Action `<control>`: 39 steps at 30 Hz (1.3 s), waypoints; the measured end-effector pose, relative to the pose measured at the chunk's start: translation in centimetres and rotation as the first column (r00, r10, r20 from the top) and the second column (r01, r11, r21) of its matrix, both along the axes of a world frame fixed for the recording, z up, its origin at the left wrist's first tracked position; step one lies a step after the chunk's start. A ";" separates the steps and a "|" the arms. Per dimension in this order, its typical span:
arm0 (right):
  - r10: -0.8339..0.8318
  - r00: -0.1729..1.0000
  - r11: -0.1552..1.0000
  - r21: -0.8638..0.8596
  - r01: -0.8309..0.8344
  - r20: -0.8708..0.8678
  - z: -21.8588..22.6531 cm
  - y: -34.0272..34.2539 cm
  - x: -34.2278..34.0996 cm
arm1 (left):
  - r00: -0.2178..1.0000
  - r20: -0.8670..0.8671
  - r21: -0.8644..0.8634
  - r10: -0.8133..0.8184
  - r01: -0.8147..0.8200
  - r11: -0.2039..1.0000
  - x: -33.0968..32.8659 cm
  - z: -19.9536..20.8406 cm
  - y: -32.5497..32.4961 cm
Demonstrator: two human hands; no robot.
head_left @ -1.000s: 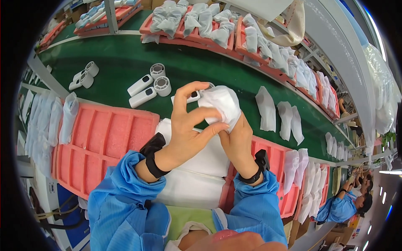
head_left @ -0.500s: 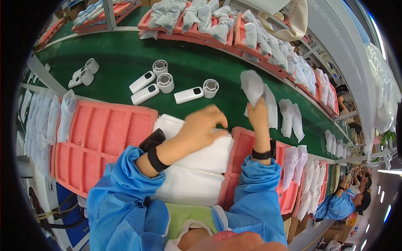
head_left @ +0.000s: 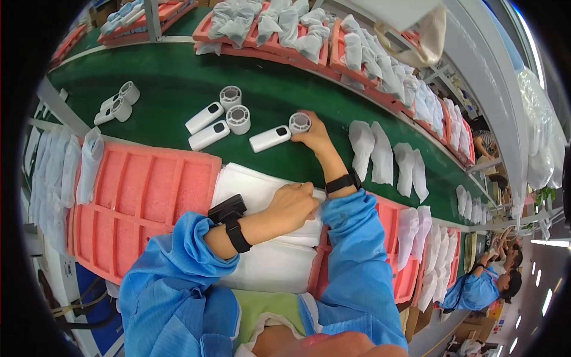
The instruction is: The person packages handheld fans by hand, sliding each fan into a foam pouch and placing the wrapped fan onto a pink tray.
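Observation:
My right hand (head_left: 313, 132) is closed around the round head of a white hair dryer (head_left: 270, 138), which lies on the green belt with its handle pointing left. Fingers curled together, my left hand (head_left: 291, 207) pinches at the upper right edge of a stack of white sleeve bags (head_left: 262, 262). Whether it has a single bag is hidden by the fingers. Two more white dryers (head_left: 208, 135) lie side by side to the left of the held one. Just right of my right forearm stands a bagged piece (head_left: 361, 146), with another bagged piece (head_left: 382, 153) beside it.
A red foam tray (head_left: 143, 196) with compartments sits left of the bag stack; another red tray (head_left: 386, 214) is under my right arm. Wrapped pieces (head_left: 291, 27) fill red trays along the far side. More dryers (head_left: 119, 104) lie far left. A co-worker (head_left: 482, 285) is at right.
My right hand has let go of the bagged piece on the belt and moved left onto the hair dryer. My left hand has come down to the bag stack, its fingers closing.

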State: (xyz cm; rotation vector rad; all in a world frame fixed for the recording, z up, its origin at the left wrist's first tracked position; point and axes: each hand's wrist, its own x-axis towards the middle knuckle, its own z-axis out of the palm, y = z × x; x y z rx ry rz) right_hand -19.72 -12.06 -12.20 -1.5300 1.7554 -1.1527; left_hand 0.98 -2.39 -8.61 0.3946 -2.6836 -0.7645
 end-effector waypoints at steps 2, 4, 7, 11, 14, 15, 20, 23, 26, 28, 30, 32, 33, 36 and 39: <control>-0.020 0.999 1.000 -0.004 0.020 0.039 1.5 0.5 0.4 | 1.000 -0.003 0.012 0.007 -0.007 1.000 0.1 0.0 -0.5; -0.083 0.989 0.996 0.001 0.084 0.126 5.0 2.9 1.3 | 1.000 -0.020 0.153 -0.023 0.026 0.988 0.4 0.6 -1.2; -0.212 0.977 0.966 -0.142 0.214 0.028 11.9 7.7 2.0 | 0.998 -0.062 0.303 -0.017 0.035 0.952 1.8 2.0 -2.4; -0.325 0.938 0.888 -0.303 0.347 0.121 17.3 14.6 1.5 | 0.984 -0.174 0.474 0.041 0.047 0.879 3.1 5.2 -5.2; -0.317 0.945 0.876 -0.360 0.322 0.075 17.8 18.1 1.2 | 0.967 -0.231 0.548 0.110 0.035 0.836 3.6 7.1 -6.4; -0.280 0.960 0.885 -0.386 0.262 0.010 17.7 18.6 1.4 | 0.958 -0.236 0.585 0.164 0.005 0.811 4.0 7.5 -6.7; -0.244 0.962 0.885 -0.434 0.169 -0.123 17.8 18.1 4.8 | 0.910 -0.256 0.719 0.327 -0.047 0.693 4.7 7.9 -6.8; -0.258 0.959 0.846 -0.506 0.167 -0.115 17.2 17.1 5.7 | 0.878 -0.329 0.784 0.348 0.048 0.619 4.9 8.1 -6.8; -0.235 0.967 0.811 -0.568 0.138 -0.101 16.7 16.7 5.9 | 0.844 -0.387 0.804 0.371 0.111 0.585 5.2 8.5 -6.6; -0.181 0.980 0.777 -0.623 0.093 -0.079 16.4 16.7 6.0 | 0.818 -0.430 0.791 0.384 0.136 0.596 5.2 8.9 -6.3; -0.185 0.962 0.795 -0.606 0.026 -0.202 16.0 15.9 6.9 | 0.760 -0.475 0.809 0.444 0.177 0.561 4.8 9.2 -5.6; -0.186 0.929 0.813 -0.581 -0.037 -0.319 15.5 15.2 8.1 | 0.629 -0.537 0.828 0.562 0.265 0.494 4.6 9.4 -4.9; -0.209 0.905 0.824 -0.565 -0.041 -0.370 15.4 14.9 8.8 | 0.630 -0.535 0.829 0.563 0.262 0.494 4.7 9.4 -4.8; -0.250 0.847 0.849 -0.527 -0.041 -0.470 14.9 14.4 10.0 | 0.639 -0.539 0.835 0.548 0.490 0.250 4.9 9.5 -4.5; -0.244 0.805 0.826 -0.551 -0.120 -0.540 13.9 13.8 10.0 | 0.664 -0.544 0.839 0.514 0.412 0.355 4.9 9.7 -3.6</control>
